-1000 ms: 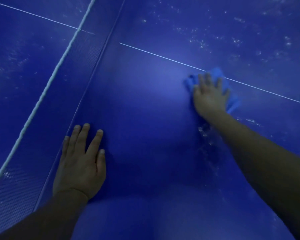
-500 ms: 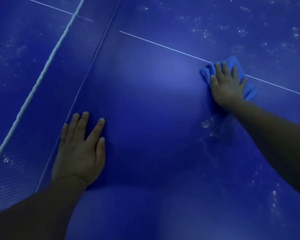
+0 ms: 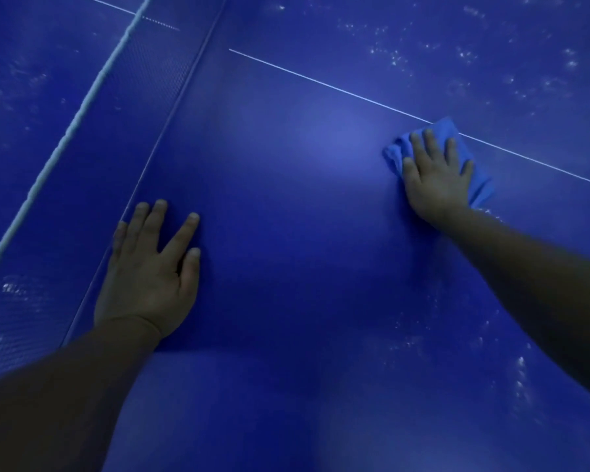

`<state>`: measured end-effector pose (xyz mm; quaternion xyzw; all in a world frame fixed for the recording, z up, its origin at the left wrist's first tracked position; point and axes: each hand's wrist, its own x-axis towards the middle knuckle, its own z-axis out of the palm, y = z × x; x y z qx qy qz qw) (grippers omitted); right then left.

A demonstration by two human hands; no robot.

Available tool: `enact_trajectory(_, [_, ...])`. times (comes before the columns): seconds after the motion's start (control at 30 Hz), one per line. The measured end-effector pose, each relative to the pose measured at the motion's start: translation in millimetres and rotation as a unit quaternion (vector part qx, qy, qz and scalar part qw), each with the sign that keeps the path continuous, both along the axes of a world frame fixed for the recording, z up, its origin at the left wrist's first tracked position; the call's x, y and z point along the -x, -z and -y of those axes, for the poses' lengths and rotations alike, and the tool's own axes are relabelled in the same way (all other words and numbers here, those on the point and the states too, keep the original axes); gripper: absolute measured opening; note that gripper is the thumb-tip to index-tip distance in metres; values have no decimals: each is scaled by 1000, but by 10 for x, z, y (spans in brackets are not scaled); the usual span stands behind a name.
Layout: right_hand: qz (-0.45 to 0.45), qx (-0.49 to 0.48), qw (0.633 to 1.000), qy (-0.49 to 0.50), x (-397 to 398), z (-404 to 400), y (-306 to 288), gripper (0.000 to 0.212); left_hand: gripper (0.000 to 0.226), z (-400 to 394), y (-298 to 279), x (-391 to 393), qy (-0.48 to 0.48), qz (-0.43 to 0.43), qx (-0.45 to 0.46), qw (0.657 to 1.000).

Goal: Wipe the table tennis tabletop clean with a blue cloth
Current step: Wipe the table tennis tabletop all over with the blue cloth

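Mid-wipe: right hand (image 3: 436, 178) flat, pressing blue cloth (image 3: 477, 185) at table (image 3: 304, 199) centre line (image 3: 321, 83); left hand (image 3: 150, 274) open, bracing. Next: specks (image 3: 406, 59), upper right.

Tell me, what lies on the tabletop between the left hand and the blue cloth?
Nothing: in the head view, the tabletop between left hand and blue cloth is bare.

tabletop (image 3: 286, 233): smooth, slight sheen | cloth (image 3: 477, 178): soft fabric | net (image 3: 143, 83): fine mesh
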<state>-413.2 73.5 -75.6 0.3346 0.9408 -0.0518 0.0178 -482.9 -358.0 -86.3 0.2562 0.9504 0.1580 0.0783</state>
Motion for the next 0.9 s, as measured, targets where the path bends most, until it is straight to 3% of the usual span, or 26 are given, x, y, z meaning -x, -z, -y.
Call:
enact_trajectory(0.07, [4, -33, 997, -72, -209, 372, 59, 53, 60, 0, 0, 5, 6, -2, 2, 1000])
enact_trajectory(0.13, [13, -44, 970, -240, -800, 921, 132, 55, 60, 2, -9, 4, 9, 0, -1, 1000])
enact_trajectory(0.2, [24, -22, 899, -437, -1482, 1306, 168, 52, 61, 11, -9, -5, 9, -1, -1, 1000])
enact_trajectory(0.27, [50, -9, 840, -541, -1552, 1114, 71, 49, 62, 15, -1, -11, 10, -4, 3, 1000])
enact_trajectory(0.3, [49, -38, 837, -543, -1390, 910, 56, 50, 62, 13, 5, -2, 10, -7, 4, 1000])
enact_trajectory(0.33, [41, -58, 870, -487, -1159, 698, 45, 54, 61, 11, 13, 3, 10, -10, 5, 1000])
enact_trajectory(0.4, [28, -38, 972, -232, -667, 290, 19, 56, 61, 13, 26, 1, 7, -14, 3, 1000])
enact_trajectory(0.47, [-5, -2, 1000, -20, -358, 156, -24, 53, 61, 21, 23, -11, 6, -22, -7, 1000])
enact_trajectory(0.5, [-8, 2, 1000, 7, -328, 274, -23, 53, 61, 21, 20, -14, 8, -24, -13, 1000])
enact_trajectory(0.53, [-6, -18, 1000, -15, -366, 470, 16, 53, 62, 18, 9, -11, 11, -24, -18, 999])
enact_trajectory(0.6, [-9, -49, 983, -176, -684, 1082, 107, 54, 63, 24, -24, -2, 19, -10, -23, 999])
enact_trajectory(0.67, [-16, -26, 925, -380, -1262, 1661, 217, 53, 64, 56, -68, -4, 20, 24, -40, 999])
enact_trajectory(0.73, [11, -9, 876, -483, -1469, 1692, 169, 52, 65, 146, -145, -106, 14, 55, -67, 996])
enact_trajectory(0.77, [23, -26, 877, -479, -1349, 1531, 130, 53, 64, 228, -187, -211, 12, 48, -70, 996])
enact_trajectory(0.8, [29, -49, 902, -427, -1147, 1352, 98, 56, 63, 331, -223, -362, 15, 27, -65, 997])
enact_trajectory(0.9, [25, -28, 984, -173, -419, 857, -19, 53, 60, 622, -266, -1000, 36, -10, -49, 998])
